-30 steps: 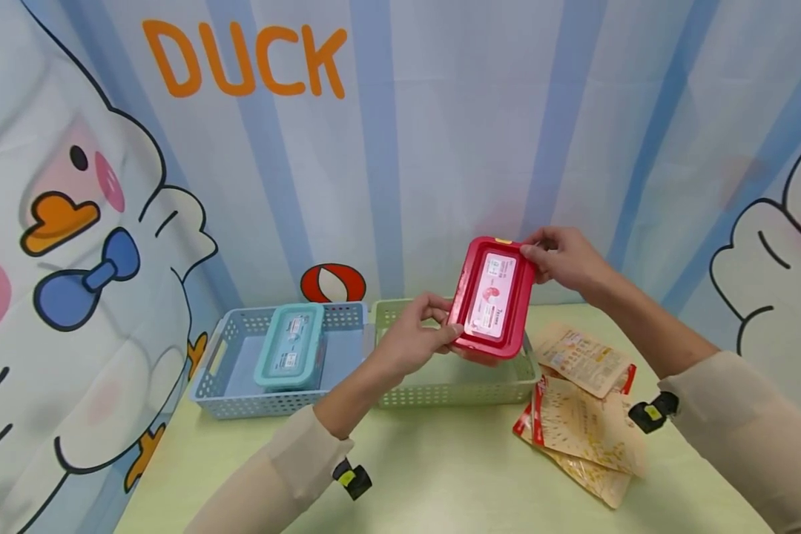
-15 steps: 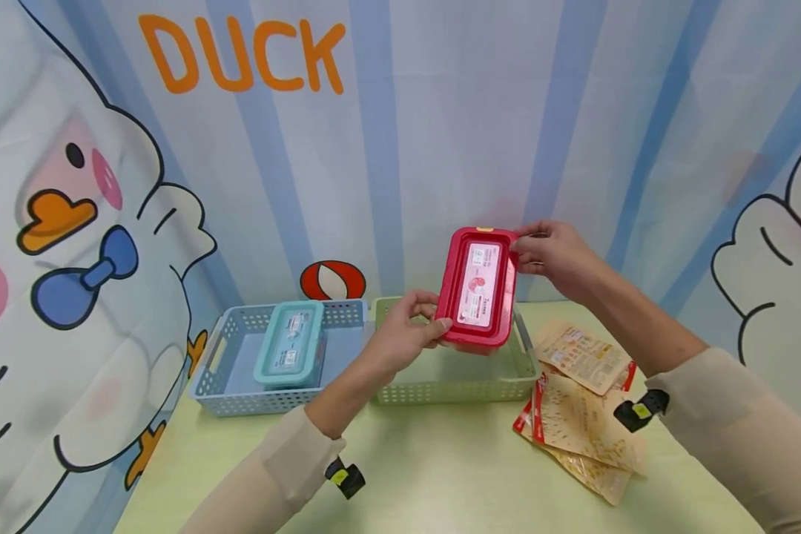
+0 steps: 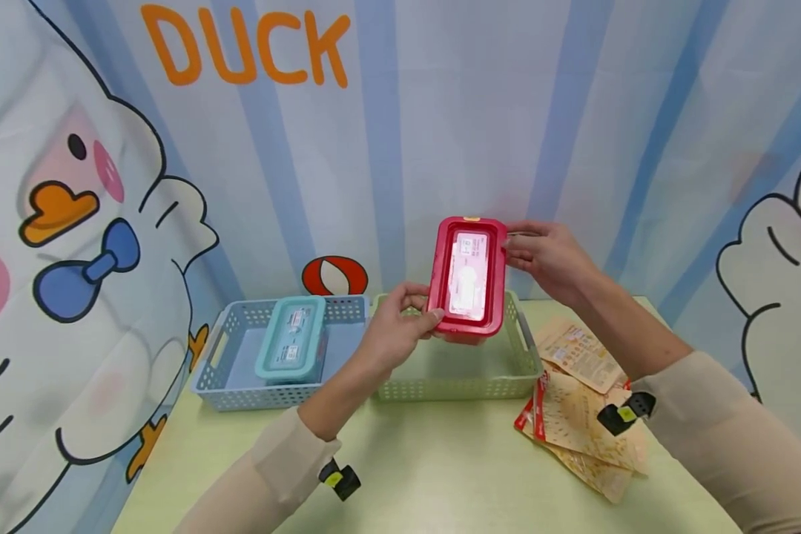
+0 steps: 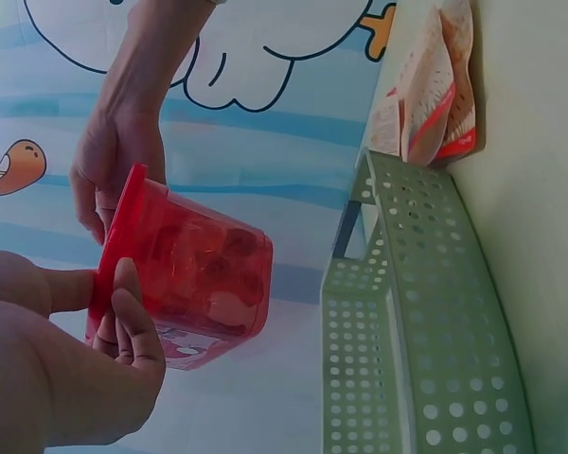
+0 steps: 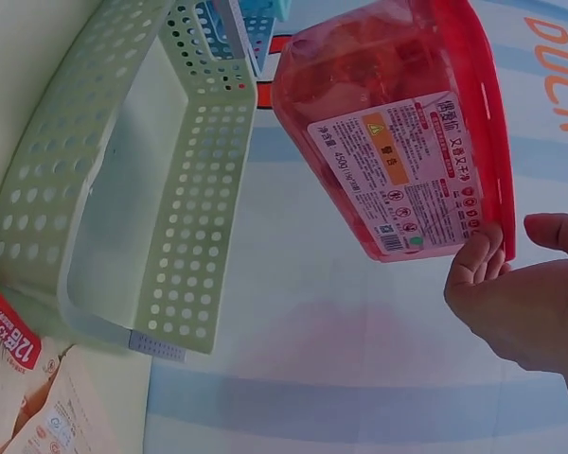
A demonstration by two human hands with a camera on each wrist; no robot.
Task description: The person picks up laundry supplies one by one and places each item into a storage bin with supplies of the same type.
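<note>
A translucent red plastic box (image 3: 469,278) with a red lid hangs tilted above the green basket, its labelled lid towards the head camera. My left hand (image 3: 397,326) pinches the rim at its lower left corner, thumb on the lid side. At the upper right edge my right hand (image 3: 550,259) holds the rim, with fingertips (image 5: 478,253) under it; the thumb looks slightly apart from the lid in the right wrist view. Rounded shapes show faintly through the box wall (image 4: 213,270). A printed label (image 5: 407,175) covers one side.
The green basket (image 3: 460,389) stands beside a blue basket (image 3: 260,400), which holds a turquoise lidded box (image 3: 292,337). Several beige and red packets (image 3: 584,408) lie overlapping on the table (image 3: 414,475) at the right. A duck-print cloth (image 3: 454,111) hangs behind.
Both hands have carried the red box left and slightly upward, turning it a little more upright. Baskets and packets stay in place.
</note>
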